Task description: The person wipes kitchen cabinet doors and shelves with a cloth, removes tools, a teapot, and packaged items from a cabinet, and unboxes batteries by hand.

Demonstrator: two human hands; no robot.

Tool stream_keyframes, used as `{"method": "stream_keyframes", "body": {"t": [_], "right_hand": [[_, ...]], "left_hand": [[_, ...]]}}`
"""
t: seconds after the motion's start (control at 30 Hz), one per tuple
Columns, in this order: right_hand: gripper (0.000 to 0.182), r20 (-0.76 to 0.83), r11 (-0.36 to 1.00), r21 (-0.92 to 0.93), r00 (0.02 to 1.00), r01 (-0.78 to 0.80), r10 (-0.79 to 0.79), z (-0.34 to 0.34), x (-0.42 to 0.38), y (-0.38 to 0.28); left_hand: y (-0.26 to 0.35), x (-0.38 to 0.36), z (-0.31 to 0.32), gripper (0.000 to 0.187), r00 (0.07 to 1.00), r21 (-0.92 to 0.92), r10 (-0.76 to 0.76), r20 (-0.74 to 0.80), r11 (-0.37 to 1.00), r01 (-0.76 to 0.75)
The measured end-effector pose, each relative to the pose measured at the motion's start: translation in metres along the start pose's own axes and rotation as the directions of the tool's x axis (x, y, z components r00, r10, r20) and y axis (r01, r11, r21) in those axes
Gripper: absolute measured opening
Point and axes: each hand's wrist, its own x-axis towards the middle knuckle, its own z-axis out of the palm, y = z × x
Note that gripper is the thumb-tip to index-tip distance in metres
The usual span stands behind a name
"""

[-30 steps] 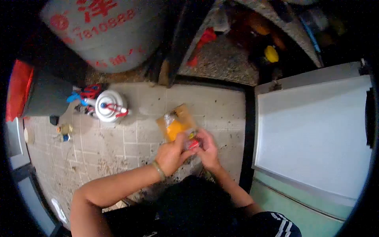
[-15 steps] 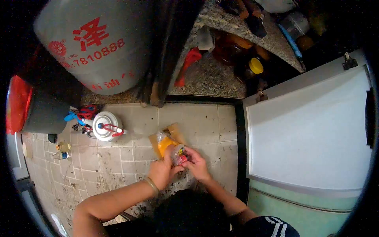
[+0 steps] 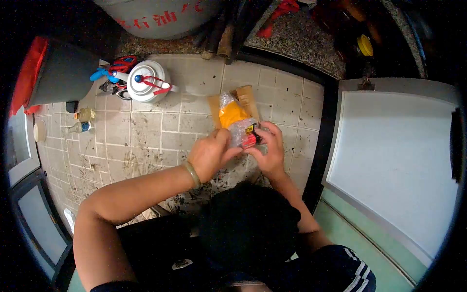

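Note:
A package in clear bubble wrap is held low over the floor between my hands. Orange-yellow material shows through its far part, and a red, black and yellow printed item shows at its right side; its kind I cannot make out. My left hand pinches the wrap's left edge between thumb and fingers. On the other side, my right hand has its fingers curled around the edge by the printed item. Brown cardboard lies just beyond the package, partly hidden by it.
A white kettle with a red handle stands at the upper left, beside a dark bin with a red liner. Small bottles are on the tiled floor. A grey gas cylinder stands behind; a white panel bounds the right.
The camera view has tilted downward, so surroundings sit higher in the picture. Both hands keep hold of the wrapped package, and more of the printed item shows.

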Motion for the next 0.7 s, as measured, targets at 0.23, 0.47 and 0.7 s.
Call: {"method": "stream_keyframes", "body": {"t": [0.23, 0.47, 0.7], "right_hand": [[0.052, -0.145, 0.965, -0.228, 0.976, 0.129, -0.165, 0.013, -0.013, 0.007], [0.036, -0.222, 0.912, 0.392, 0.949, -0.124, 0.224, 0.037, -0.017, 0.004], [0.055, -0.149, 0.990, -0.137, 0.989, -0.036, 0.015, 0.016, 0.009, 0.004]], "left_hand": [[0.006, 0.005, 0.003, 0.019, 0.997, 0.099, 0.082, -0.003, 0.992, -0.081], [0.008, 0.004, 0.001, 0.014, 0.989, 0.017, 0.115, 0.088, 0.993, -0.117], [-0.015, 0.002, -0.012, 0.021, 0.982, -0.113, 0.167, 0.092, 0.981, -0.156]]}}
